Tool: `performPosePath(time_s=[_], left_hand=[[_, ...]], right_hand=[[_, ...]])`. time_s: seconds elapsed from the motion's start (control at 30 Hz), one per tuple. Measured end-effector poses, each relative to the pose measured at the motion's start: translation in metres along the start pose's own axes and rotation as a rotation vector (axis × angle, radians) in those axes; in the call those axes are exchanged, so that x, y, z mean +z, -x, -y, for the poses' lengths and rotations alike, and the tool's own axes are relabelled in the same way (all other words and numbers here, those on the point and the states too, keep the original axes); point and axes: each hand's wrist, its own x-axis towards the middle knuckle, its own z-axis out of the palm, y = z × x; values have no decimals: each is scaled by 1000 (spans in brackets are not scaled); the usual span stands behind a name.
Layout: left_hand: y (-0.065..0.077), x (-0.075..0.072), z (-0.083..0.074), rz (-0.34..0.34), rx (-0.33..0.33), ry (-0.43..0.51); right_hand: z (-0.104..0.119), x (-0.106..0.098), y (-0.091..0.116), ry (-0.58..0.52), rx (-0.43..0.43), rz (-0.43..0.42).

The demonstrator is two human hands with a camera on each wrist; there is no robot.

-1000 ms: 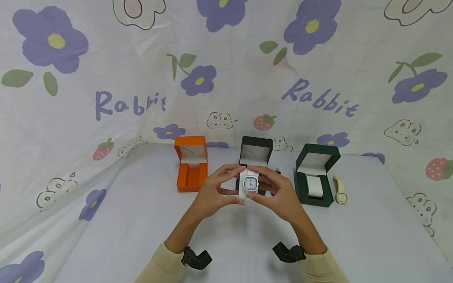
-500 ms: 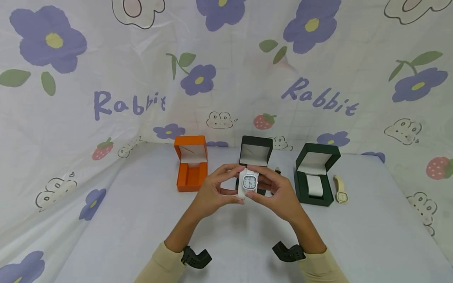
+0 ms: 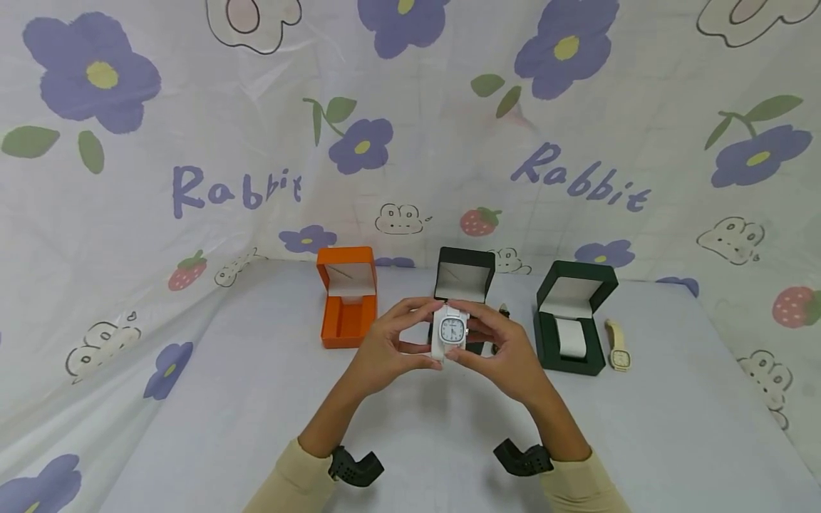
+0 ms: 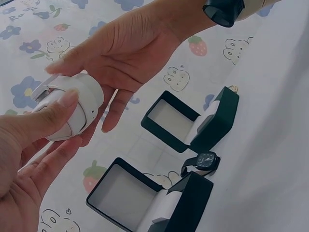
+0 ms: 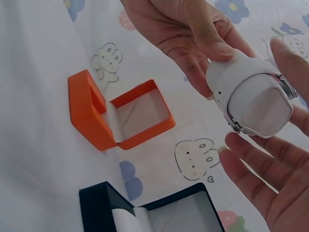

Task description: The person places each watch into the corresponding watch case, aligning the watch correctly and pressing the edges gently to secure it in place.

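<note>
Both hands hold a white wristwatch (image 3: 453,330), its strap wrapped round a white watch cushion (image 4: 91,92), up in front of the black box in the head view. The left hand (image 3: 387,349) pinches the cushion's plain end between thumb and fingers. On the watch side, the right hand (image 3: 503,348) grips with its thumb low near the dial and its index finger at the top of the strap. The dial faces up toward the head camera. Behind the hands, the black watch box (image 3: 463,274) stands with its lid up, its lower part mostly covered.
An orange watch box (image 3: 347,320) stands lid up on the left. Over on the right, an opened dark green box (image 3: 545,349) holds a white cushion (image 3: 570,338), with a gold watch (image 3: 618,349) beside it. A black watch (image 4: 205,161) lies between the two dark boxes.
</note>
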Motion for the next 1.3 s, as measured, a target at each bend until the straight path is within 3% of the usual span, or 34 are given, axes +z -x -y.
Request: performPosePath(time_s=[0.4,0.53,0.93,1.13,1.3], left_hand=[[-5,-2,-4,-21,-14,-19],[-6,-2,-3,-16,-17,-17],[11,-6,2,-37,-90,-55],[10,-14,2,-33,-81,-61],[9,-23,5,-36,-115,-42]], right_hand=[[12,-15,-1,95,-8,54],[7,-13,0,104,-24,49],[-2,-1,1,68,-37,91],[-3,2,-5,52,-32,115],[-3,6,-13,60,-27,143]])
